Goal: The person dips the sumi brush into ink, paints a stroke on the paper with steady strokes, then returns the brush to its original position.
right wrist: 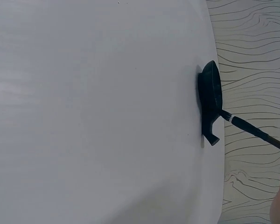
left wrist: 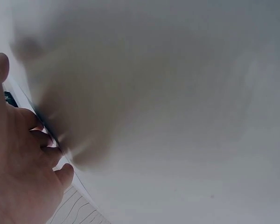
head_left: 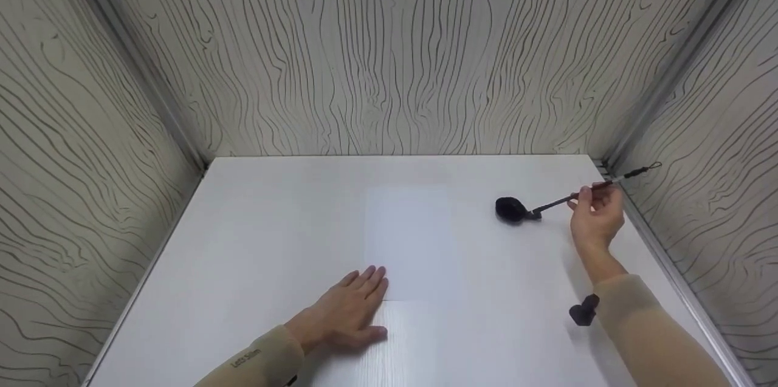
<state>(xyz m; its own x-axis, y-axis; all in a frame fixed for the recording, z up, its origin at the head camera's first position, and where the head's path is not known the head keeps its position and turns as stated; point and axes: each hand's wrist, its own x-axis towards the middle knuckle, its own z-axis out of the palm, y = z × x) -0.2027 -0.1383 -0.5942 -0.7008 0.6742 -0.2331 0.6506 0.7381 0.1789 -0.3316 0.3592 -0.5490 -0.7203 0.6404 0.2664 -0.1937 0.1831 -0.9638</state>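
Observation:
A calligraphy brush with a loop at its upper end is pinched in my right hand, slanting down to the left. Its lower end meets a small black ink dish, at the rim near the short handle in the right wrist view, where the dish shows from the side. Whether the bristles touch ink is hidden. A white sheet of paper lies flat in the middle of the table. My left hand rests on the sheet's lower left edge, fingers extended and thumb spread.
The white table is enclosed by wood-grain patterned panels at the back and both sides. A black wrist camera sticks out from my right sleeve, above the table.

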